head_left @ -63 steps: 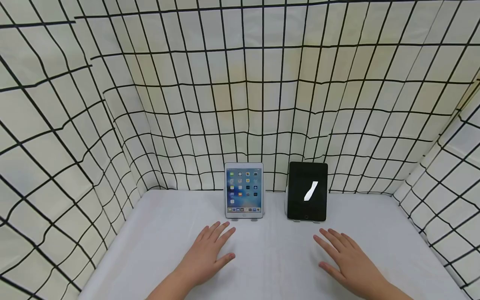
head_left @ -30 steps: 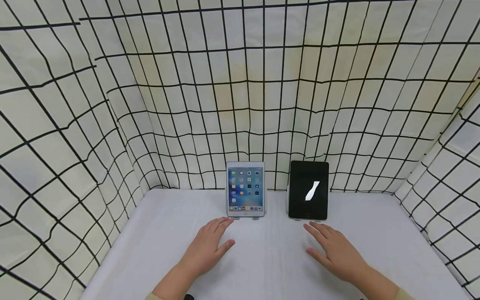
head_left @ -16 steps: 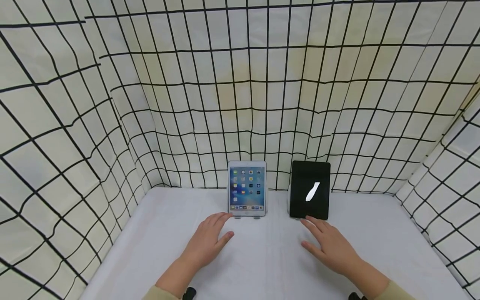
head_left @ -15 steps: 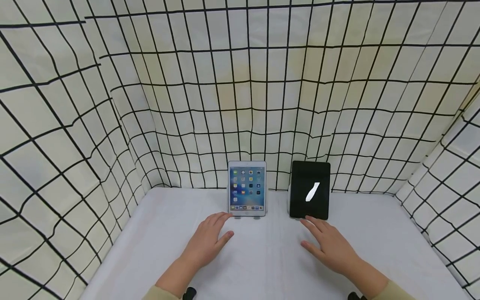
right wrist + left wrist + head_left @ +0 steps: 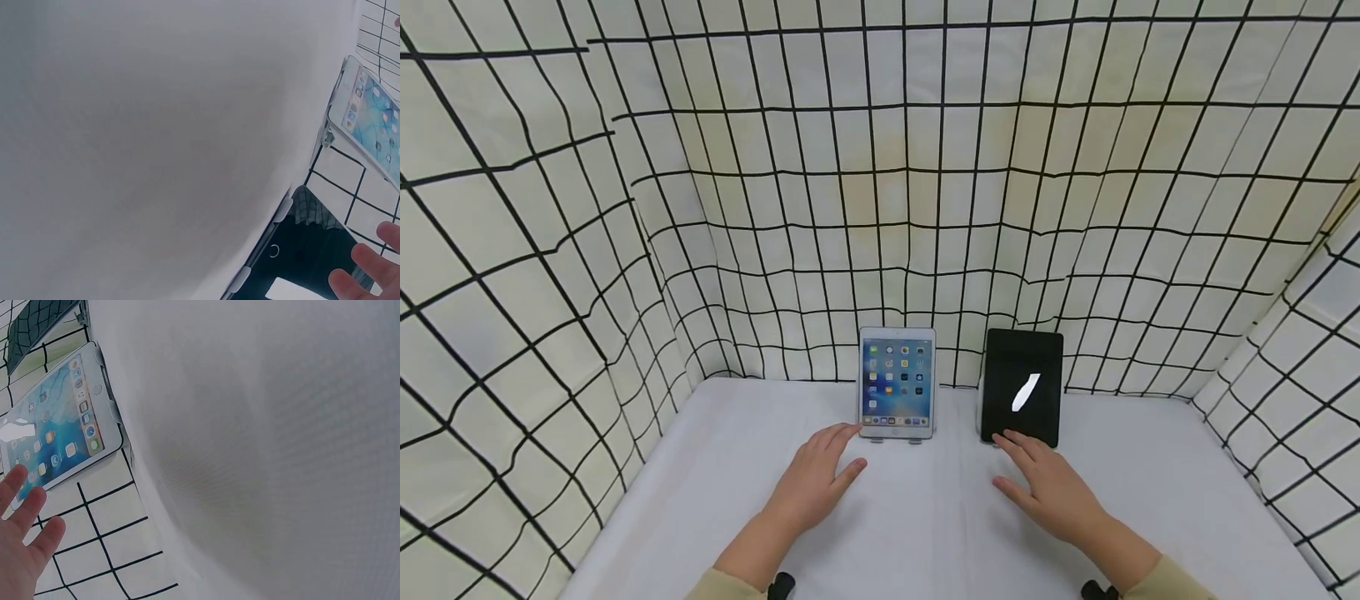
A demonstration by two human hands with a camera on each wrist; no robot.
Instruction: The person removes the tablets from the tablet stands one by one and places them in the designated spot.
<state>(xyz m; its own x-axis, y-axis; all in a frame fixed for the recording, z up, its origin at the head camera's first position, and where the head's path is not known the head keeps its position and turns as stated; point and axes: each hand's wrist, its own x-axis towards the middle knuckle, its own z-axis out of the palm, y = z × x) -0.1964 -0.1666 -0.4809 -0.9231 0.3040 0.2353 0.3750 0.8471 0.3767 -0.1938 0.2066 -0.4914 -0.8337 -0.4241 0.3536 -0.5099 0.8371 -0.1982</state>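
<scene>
A white tablet (image 5: 897, 383) with a lit screen of app icons leans upright on a stand at the back of the table. To its right a black tablet (image 5: 1021, 387) with a dark screen and a bright reflection stands the same way. My left hand (image 5: 812, 479) hovers with spread fingers near the white tablet's lower left corner. In front of the black tablet is my right hand (image 5: 1048, 487), its fingertips overlapping the lower edge in the head view. Both wrist views show the fingers extended and holding nothing; whether they touch the tablets I cannot tell.
A white cloth covers the table (image 5: 715, 450). Pale walls (image 5: 820, 192) with a black grid enclose it at the back and both sides. Small stand clips (image 5: 240, 279) support the tablets' lower edges. Dark wrist gear (image 5: 781, 586) shows beside the left sleeve.
Both hands have moved forward toward the tablets, the right one also leftward. The sleeves have come into view. Both tablets stay in place while the head view shifts slightly.
</scene>
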